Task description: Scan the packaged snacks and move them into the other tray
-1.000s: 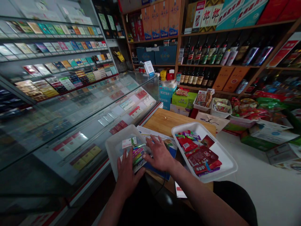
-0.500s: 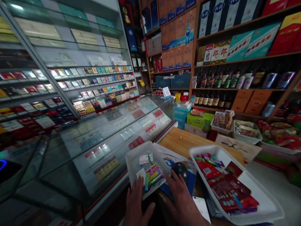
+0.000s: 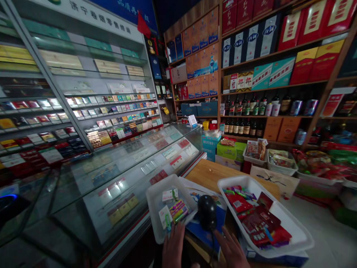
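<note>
My left hand (image 3: 174,243) is open at the near end of a small white plastic tub (image 3: 153,208), its fingertips over or against the rim; I cannot tell if they touch. Inside the tub lie small white cards (image 3: 169,195) and candy packs (image 3: 178,211) in yellow, purple and green. My right hand (image 3: 229,248), fingers spread and holding nothing, is low between a black computer mouse (image 3: 206,212) and a larger white tub (image 3: 297,236). That larger tub contains red and brown snack packets (image 3: 262,219). The mouse sits on a blue printed sheet (image 3: 199,230), its cord running toward me.
A glass display counter (image 3: 134,163) with cigarette packs runs along the left. Wooden shelves (image 3: 251,115) of bottles and boxes stand at the back right. Snack tubs (image 3: 281,162) are on the far side of the wooden table (image 3: 206,169).
Both hands have drawn back toward me, my right hand away from the small tub and mouse. The view has tilted up and turned slightly right. The white phone has dropped from sight.
</note>
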